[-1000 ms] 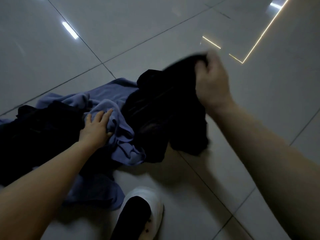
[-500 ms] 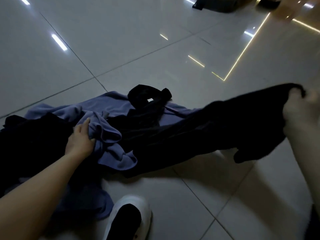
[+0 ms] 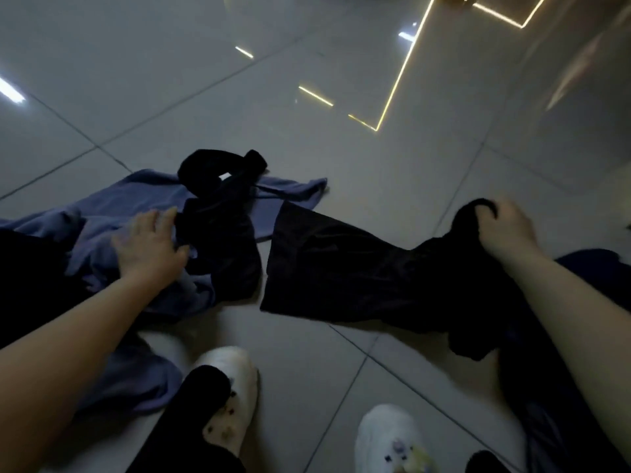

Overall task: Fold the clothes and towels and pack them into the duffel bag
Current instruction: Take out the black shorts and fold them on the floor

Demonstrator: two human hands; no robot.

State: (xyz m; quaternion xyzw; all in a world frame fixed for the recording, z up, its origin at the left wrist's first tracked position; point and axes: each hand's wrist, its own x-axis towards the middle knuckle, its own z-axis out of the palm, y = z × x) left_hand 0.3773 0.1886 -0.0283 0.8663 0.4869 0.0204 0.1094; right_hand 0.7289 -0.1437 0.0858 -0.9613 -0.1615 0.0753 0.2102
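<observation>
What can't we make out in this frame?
- Duffel bag: not in the head view.
- Dark pile: cut by the left edge; item count unclear.
- Black garment in the right hand: type unclear, dim light; its near end runs under the forearm.
- Left hand: rests on blue cloth; any grip hidden under the palm.

One view only, head cam, worn by the person, wide-angle w/ bent edges. Looks fwd and steeply down at a tiled floor (image 3: 307, 138), close to the work. Both forearms enter from the bottom corners: left hand (image 3: 150, 247) at approx 9 o'clock of frame centre, right hand (image 3: 505, 230) at approx 3 o'clock. The wearer's two white shoes (image 3: 228, 397) sit at 6 o'clock, right at the bottom edge, so the cam is almost over the feet. Far floor w/ light reflections runs off at 12 o'clock. No 2nd view, so no overlap.
</observation>
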